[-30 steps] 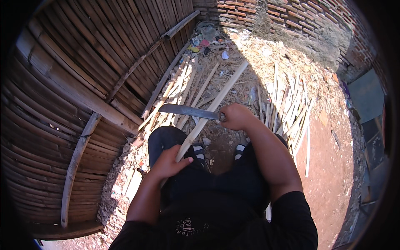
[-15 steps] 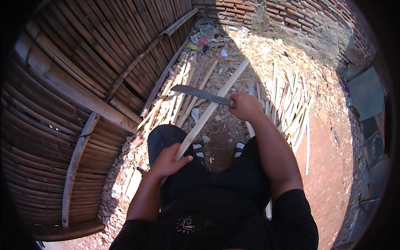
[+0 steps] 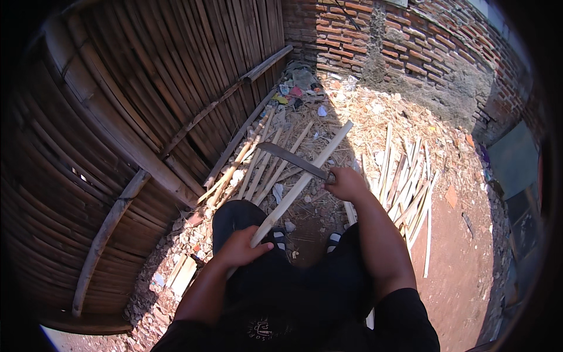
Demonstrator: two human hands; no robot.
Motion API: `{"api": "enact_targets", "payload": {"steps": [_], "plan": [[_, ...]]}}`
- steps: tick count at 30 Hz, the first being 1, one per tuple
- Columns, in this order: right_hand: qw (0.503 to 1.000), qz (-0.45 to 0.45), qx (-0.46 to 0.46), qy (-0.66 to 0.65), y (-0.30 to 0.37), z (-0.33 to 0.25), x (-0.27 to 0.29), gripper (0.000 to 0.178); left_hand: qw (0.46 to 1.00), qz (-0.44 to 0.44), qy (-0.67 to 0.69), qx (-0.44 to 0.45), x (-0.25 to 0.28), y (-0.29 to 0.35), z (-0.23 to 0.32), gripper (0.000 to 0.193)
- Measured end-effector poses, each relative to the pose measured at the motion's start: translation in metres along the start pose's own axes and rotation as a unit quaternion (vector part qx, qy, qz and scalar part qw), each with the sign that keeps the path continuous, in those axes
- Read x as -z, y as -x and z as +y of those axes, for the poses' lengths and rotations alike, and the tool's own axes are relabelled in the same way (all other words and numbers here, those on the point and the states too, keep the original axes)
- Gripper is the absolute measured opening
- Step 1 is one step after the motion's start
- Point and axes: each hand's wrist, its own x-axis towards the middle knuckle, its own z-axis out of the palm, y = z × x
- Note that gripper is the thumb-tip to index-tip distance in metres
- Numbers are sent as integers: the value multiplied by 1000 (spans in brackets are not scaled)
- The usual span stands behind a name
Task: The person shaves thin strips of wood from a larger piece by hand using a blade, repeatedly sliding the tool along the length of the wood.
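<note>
My left hand [image 3: 241, 247] is closed round the near end of a long pale strip, bamboo or wood [image 3: 299, 186], over my left thigh. The strip slants away from me toward the far right. In my right hand [image 3: 346, 185] is the handle of a machete [image 3: 293, 159], with fingers wrapped round it. Its dark, broad-tipped blade points left and lies across the strip's upper part. Whether the edge touches the strip or is just above it, I cannot tell.
To the left rises a bamboo-slat wall [image 3: 135, 105]. Several pale strips [image 3: 280, 155] lie beside it, and a heap of thin split strips [image 3: 404, 188] lies at right. Straw and litter [image 3: 375, 108] reach a brick wall [image 3: 410, 53] at the back. My sandalled feet [image 3: 280, 236] are below the strip.
The whole view has tilted up, so the scene sits lower and more brick wall shows. The machete has shifted slightly nearer along the strip; both hands keep their grips.
</note>
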Motion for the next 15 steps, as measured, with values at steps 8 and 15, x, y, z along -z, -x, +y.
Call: {"api": "enact_targets", "payload": {"steps": [8, 15], "plan": [[995, -22, 93, 37, 8, -18, -7, 37, 1000, -2, 1, 2, 2, 1, 3, 54], [987, -48, 147, 33, 9, -36, -4, 37, 999, 29, 17, -28, 0, 5, -5, 53]]}}
